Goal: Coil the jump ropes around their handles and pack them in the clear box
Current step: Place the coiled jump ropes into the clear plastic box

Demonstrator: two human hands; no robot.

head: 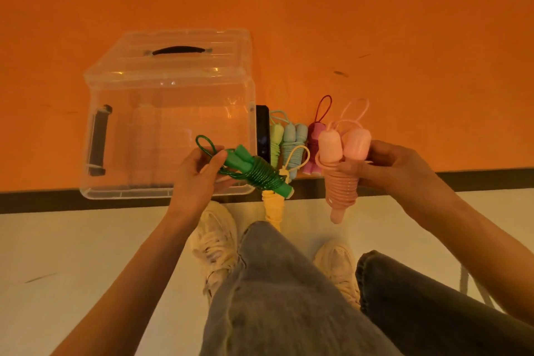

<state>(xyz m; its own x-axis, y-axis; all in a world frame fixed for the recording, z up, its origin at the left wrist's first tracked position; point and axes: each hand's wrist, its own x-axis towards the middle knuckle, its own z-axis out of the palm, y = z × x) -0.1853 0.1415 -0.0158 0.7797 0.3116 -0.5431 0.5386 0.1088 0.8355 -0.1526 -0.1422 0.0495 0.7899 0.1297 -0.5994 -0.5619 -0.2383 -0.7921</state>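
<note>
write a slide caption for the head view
Left hand holds coiled green rope, right hand pink rope, beside clear box.

Clear box: open, lid propped behind, at table's near edge. Green rope coiled on its handles, over box's near right corner. Pink rope coiled, upright, off the near edge. Four coiled ropes lie right of box.

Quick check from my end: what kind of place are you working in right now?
Probably an indoor room, seated at an orange table with a dark front edge. A pale smooth floor shows below the knees, and a clear box with its lid behind it sits on the table. Nothing marks the room's purpose.
</note>
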